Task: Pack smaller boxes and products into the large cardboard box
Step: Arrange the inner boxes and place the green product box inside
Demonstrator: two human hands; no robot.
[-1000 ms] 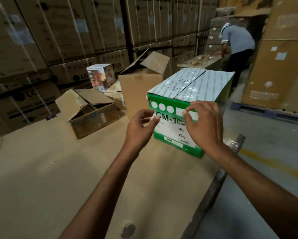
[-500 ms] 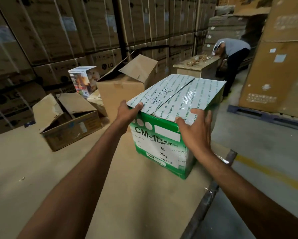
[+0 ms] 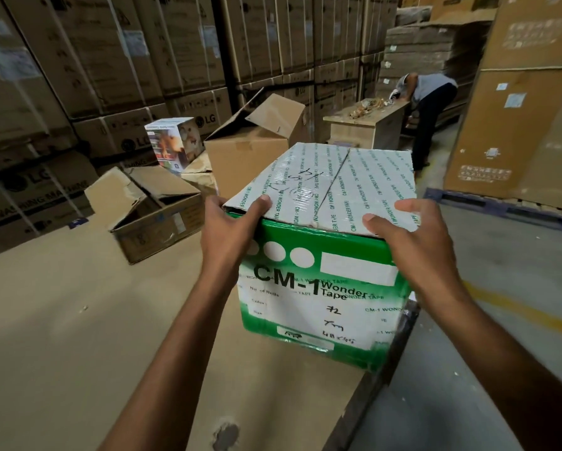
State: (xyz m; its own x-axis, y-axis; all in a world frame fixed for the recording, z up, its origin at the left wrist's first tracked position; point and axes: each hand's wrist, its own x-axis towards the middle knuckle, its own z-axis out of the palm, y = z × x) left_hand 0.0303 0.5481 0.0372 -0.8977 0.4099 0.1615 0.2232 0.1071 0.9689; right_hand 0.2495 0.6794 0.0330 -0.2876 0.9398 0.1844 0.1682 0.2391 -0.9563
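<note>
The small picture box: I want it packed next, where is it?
Head view, back left: the small picture box stands behind the low open carton, just left of the tall open carton.

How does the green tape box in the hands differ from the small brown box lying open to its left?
The green box is printed green and white; the brown box is plain brown. The green box's top flaps are shut; the brown box's stand open. The left hand and right hand hold the green box at its top front edge; nothing touches the brown box. Both are cardboard boxes.
</note>
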